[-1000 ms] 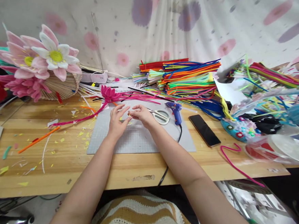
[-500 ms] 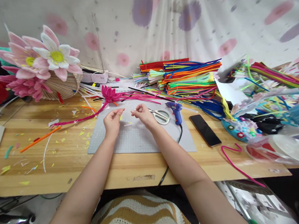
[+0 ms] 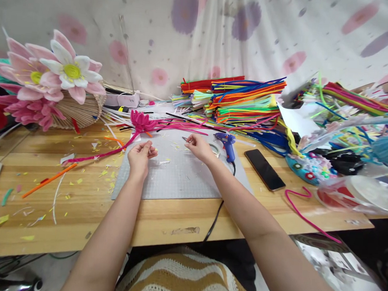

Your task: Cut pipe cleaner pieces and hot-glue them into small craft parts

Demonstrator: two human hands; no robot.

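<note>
My left hand (image 3: 140,157) is closed in a pinch over the left part of the grey cutting mat (image 3: 184,184). Whatever its fingertips hold is too small to name; a yellowish speck shows beside them. Over the mat's upper right, my right hand (image 3: 198,148) has its fingers closed on the scissors (image 3: 216,150). A dark tip pokes out left of those fingers, and the pale handle loops show partly behind the hand. Small white and yellow scraps (image 3: 164,162) lie between the hands. Behind my left hand lies a magenta fuzzy flower (image 3: 142,122) with a wrapped stem.
A blue glue gun (image 3: 227,145) stands right of the scissors, its black cord crossing the table edge. Farther right lie a phone (image 3: 264,169) and a bent pink pipe cleaner (image 3: 308,215). Pipe cleaner bundles (image 3: 247,98) are piled behind. Large fuzzy flowers (image 3: 63,67) stand left.
My right hand has moved right, away from my left hand, and onto the scissors. My left hand has drawn back slightly left, its fingers more curled.
</note>
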